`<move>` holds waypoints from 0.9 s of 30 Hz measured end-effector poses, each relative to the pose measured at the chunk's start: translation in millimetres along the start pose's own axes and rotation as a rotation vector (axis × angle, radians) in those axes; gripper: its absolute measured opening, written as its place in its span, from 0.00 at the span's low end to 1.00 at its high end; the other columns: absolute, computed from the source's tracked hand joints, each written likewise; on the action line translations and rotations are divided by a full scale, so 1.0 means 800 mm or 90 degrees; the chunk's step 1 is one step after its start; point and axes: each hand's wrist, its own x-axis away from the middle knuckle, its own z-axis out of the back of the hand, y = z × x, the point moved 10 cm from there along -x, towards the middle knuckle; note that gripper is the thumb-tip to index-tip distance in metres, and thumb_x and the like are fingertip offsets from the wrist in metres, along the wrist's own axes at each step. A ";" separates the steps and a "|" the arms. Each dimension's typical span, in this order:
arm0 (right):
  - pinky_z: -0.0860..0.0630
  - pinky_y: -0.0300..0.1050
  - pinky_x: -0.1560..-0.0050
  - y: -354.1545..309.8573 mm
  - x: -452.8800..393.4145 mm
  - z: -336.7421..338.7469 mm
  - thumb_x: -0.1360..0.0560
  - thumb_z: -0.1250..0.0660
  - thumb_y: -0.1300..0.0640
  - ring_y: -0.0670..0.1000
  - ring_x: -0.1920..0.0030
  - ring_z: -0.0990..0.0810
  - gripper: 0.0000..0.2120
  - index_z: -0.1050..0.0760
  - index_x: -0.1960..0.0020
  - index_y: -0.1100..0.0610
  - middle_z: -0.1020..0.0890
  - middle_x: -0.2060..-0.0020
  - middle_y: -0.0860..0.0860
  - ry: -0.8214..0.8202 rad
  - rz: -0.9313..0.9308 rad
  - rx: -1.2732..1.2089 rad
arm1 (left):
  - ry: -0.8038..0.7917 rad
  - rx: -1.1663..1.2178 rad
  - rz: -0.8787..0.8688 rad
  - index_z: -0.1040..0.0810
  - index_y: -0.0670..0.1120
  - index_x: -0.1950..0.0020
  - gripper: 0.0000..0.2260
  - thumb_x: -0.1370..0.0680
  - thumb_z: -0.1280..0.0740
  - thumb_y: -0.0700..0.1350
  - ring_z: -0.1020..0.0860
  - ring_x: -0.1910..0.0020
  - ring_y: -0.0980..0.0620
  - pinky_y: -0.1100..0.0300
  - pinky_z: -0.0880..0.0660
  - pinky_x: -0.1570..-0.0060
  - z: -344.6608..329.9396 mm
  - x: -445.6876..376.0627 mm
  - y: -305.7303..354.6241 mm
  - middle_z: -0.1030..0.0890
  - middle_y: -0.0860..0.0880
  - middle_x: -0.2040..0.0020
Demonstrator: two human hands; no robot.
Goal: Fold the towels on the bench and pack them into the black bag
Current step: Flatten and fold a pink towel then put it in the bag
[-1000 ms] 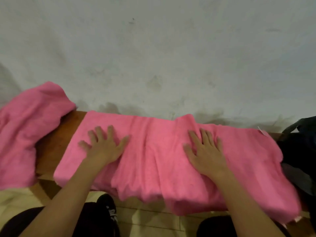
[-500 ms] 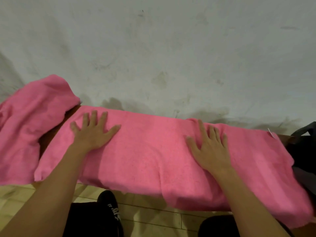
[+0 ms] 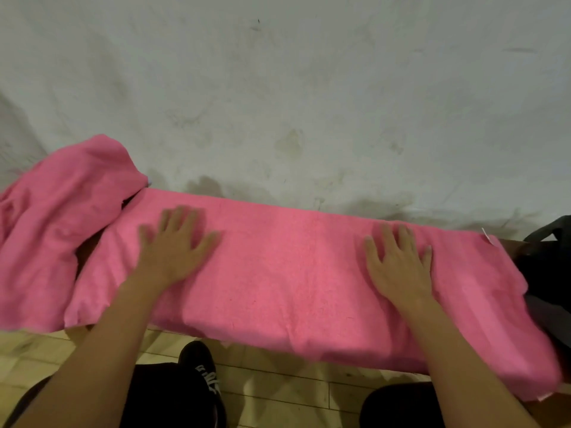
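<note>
towel on the bench: one pink towel [image 3: 293,273] was laid out long across the bench [image 3: 514,247], front edge hanging over toward the floor, little white tag [image 3: 486,234] at the far right corner.

left hand: left hand [image 3: 173,245] was flat on the left part of the towel, fingers spread and straight. It was blurry, so I couldn't tell how hard it pressed.

right hand: right hand [image 3: 398,261] was flat on the right part, fingers straight and a bit fanned out. Neither hand was pinching anything.

other towel: a second pink towel [image 3: 58,223] sat in a rumpled heap at the left, touching the flat one's end.

black bag: black bag [image 3: 547,267] was at the right end, right against the towel.

biggest risk imo: the overhang. Smoothing with open palms could drag the cloth forward so it slid off the front.

second risk: the left end might snag the heap and bunch up.

third risk: the right end could catch on the bag, giving a crooked fold.
</note>
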 end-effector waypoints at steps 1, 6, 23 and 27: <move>0.58 0.65 0.23 -0.012 0.004 -0.002 0.21 0.58 0.35 0.54 0.20 0.52 0.33 0.45 0.20 0.49 0.45 0.20 0.56 -0.001 0.019 0.008 | 0.008 0.004 -0.043 0.52 0.57 0.20 0.43 0.31 0.66 0.76 0.56 0.21 0.48 0.34 0.59 0.27 -0.001 0.007 0.031 0.55 0.51 0.19; 0.63 0.60 0.23 -0.053 0.024 -0.024 0.22 0.62 0.31 0.51 0.20 0.57 0.36 0.55 0.19 0.47 0.52 0.19 0.51 -0.037 0.112 0.080 | -0.016 -0.070 -0.168 0.61 0.60 0.21 0.36 0.26 0.68 0.73 0.62 0.22 0.51 0.36 0.61 0.26 -0.042 0.031 0.124 0.62 0.53 0.21; 0.57 0.57 0.23 0.089 0.032 0.033 0.19 0.57 0.35 0.58 0.20 0.49 0.35 0.52 0.19 0.55 0.47 0.20 0.57 0.062 -0.078 0.023 | -0.030 -0.121 -0.230 0.66 0.61 0.23 0.39 0.31 0.72 0.75 0.63 0.22 0.50 0.39 0.62 0.25 -0.044 0.043 0.110 0.63 0.52 0.21; 0.38 0.62 0.28 0.139 0.025 0.044 0.18 0.53 0.39 0.65 0.27 0.34 0.35 0.43 0.23 0.64 0.36 0.25 0.64 0.081 -0.160 -0.100 | 0.039 -0.020 -0.107 0.56 0.61 0.21 0.40 0.29 0.66 0.77 0.55 0.21 0.47 0.35 0.59 0.27 -0.016 0.022 0.056 0.55 0.52 0.20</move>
